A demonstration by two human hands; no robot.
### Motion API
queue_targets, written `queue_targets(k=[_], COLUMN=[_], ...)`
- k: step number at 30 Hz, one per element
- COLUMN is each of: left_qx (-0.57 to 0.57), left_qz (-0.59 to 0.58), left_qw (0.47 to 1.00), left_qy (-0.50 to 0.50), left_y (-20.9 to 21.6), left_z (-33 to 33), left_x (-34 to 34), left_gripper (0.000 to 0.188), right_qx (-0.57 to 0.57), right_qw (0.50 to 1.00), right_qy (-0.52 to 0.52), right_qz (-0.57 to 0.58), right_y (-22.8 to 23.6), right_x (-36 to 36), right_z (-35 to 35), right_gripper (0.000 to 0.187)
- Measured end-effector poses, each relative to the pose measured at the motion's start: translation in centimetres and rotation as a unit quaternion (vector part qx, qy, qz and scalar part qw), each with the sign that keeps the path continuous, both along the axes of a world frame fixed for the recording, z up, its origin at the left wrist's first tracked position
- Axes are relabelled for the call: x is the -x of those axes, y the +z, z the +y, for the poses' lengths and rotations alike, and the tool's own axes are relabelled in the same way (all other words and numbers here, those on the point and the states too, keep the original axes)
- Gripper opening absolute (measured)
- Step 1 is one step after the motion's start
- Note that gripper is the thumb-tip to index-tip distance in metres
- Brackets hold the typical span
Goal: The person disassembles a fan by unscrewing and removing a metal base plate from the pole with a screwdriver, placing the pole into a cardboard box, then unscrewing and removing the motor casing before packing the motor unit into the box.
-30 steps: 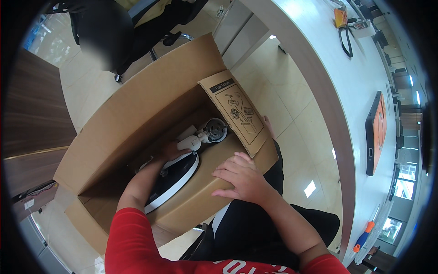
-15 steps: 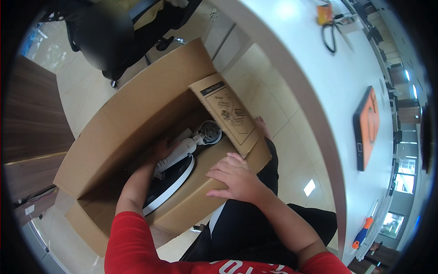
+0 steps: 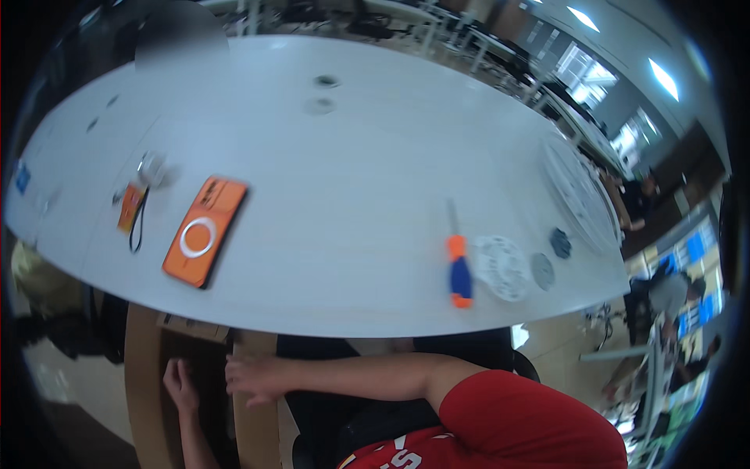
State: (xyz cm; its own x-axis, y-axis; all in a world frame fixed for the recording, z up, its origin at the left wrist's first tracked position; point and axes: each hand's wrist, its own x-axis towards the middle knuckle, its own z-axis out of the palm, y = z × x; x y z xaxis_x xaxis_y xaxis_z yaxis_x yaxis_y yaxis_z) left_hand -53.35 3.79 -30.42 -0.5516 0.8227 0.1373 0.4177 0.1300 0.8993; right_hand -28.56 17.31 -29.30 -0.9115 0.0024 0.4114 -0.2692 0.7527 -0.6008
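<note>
Low on the left, an open cardboard box (image 3: 258, 428) stands beside the table. My left hand (image 3: 181, 384) is over its dark opening, fingers loosely bent and a little apart, with nothing visible in them. Across the box's near side reaches my right hand (image 3: 262, 378), its fingers spread on the cardboard edge and the thumb apart. What lies inside the box is too dark to make out. A printed cardboard flap (image 3: 194, 327) shows just under the table edge.
On the white table (image 3: 351, 195) lie an orange phone (image 3: 206, 231), an orange-and-blue screwdriver (image 3: 459, 270), a white perforated disc (image 3: 501, 267), a small grey disc (image 3: 542, 271), a dark knob-like piece (image 3: 560, 243) and a large round grille (image 3: 580, 191). Several people are at the right.
The view has swung up and right, so the tabletop fills it. My left hand has come up from the white appliance inside the box. My right hand stays on the box edge.
</note>
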Motion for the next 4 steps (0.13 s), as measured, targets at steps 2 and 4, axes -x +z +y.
queue_targets(k=[2, 4], left_qx=[-0.030, -0.158], left_qz=[0.035, 0.079], left_qw=[0.999, 0.984], left_qy=[-0.007, -0.027], left_y=[4.7, 9.5], left_z=[0.2, 1.3], left_x=[-0.9, -3.7], left_gripper=[0.031, 0.029], right_qx=[0.050, 0.104], right_qw=[0.996, 0.981], right_qy=[0.034, 0.066], right_qz=[-0.073, -0.146], right_y=[5.3, 10.2], right_x=[-2.6, -6.5], right_z=[-0.3, -0.9], right_gripper=[0.049, 0.049])
